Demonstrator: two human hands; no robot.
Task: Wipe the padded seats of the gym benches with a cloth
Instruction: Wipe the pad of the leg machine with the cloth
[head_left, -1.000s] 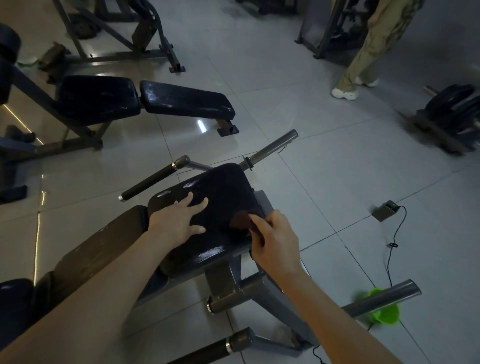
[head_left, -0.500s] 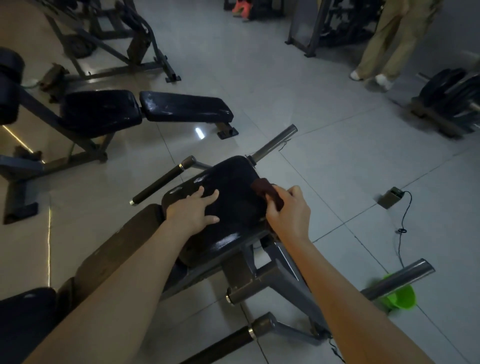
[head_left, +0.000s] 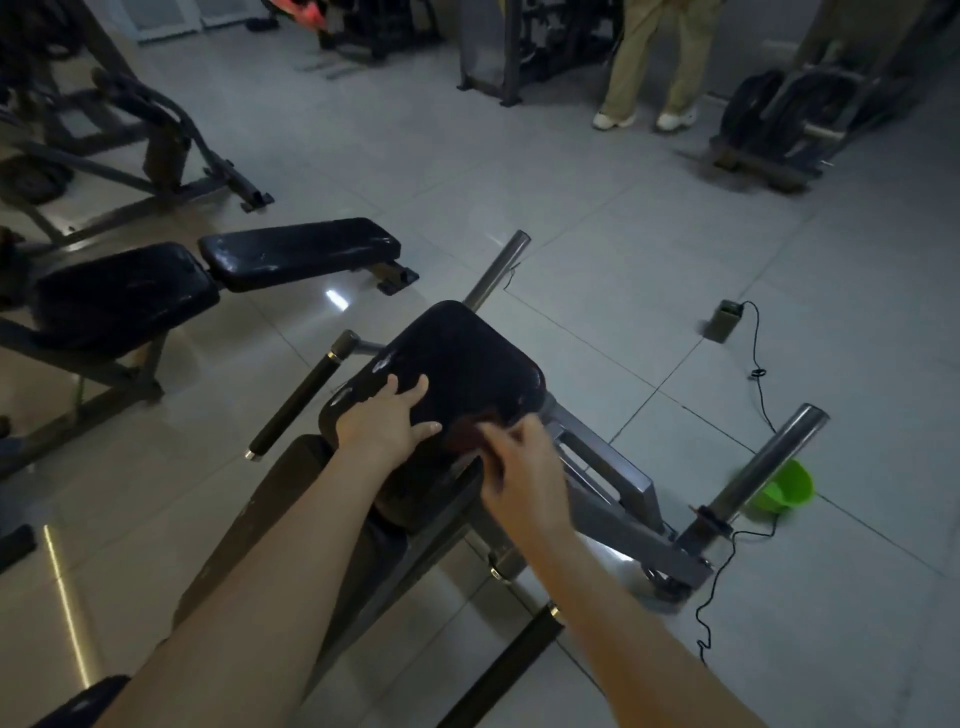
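A gym, dim light. In the foreground a person's two bare forearms reach out over a gym bench (head_left: 613, 525) with a grey steel frame. A foam-covered black handle (head_left: 498, 670) juts from the frame at the near edge, and a long brownish back pad (head_left: 270, 519) runs up the left towards the seat.

The left hand (head_left: 387, 423) lies flat on the near left part of the black padded seat (head_left: 467, 358), its grip open and fingers spread, holding nothing. Just to its right, the right hand (head_left: 524, 462), slightly blurred, has its grip closed round a dark reddish-brown cloth (head_left: 465, 434), which is pressed on the seat's near right edge. The seat's glossy cover shows pale scuffs along its left side.

A second black handle (head_left: 296, 402) sticks out to the left of the seat. To the right, a steel peg (head_left: 769, 460) rises from the frame, and a bright green bowl (head_left: 784, 486) sits on the tiled floor (head_left: 597, 208) just behind it. A thin black cable (head_left: 758, 374) trails across the tiles to a small grey box (head_left: 724, 322) farther back.

Beyond, on the left, stands another bench (head_left: 301, 249) with a long black pad, well apart from the first. At the far end of the room, a person's legs (head_left: 649, 57) in khaki trousers and white shoes stand beside a rack of weight plates (head_left: 779, 104).
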